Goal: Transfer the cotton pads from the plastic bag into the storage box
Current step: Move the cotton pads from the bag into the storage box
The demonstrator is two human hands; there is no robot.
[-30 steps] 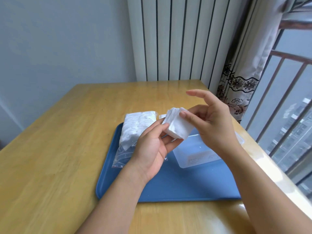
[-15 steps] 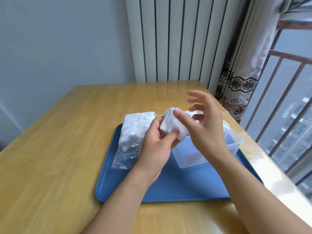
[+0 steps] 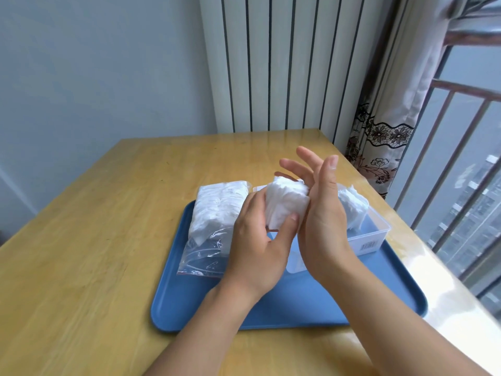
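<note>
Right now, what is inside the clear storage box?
White cotton pads lie at the far end of the storage box. The hands and the held stack cover its near part.

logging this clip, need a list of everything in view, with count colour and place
stack of cotton pads: one, white, held above the tray
plastic bag: one, clear, holding white pads, left on the tray
storage box: one, clear, right on the tray, white pads inside
tray: one, blue, on the table
table: one, light wood
radiator: one, white, behind the table
curtain: one, pale, patterned hem, right
left hand: grips the stack
right hand: flat against the stack
</note>
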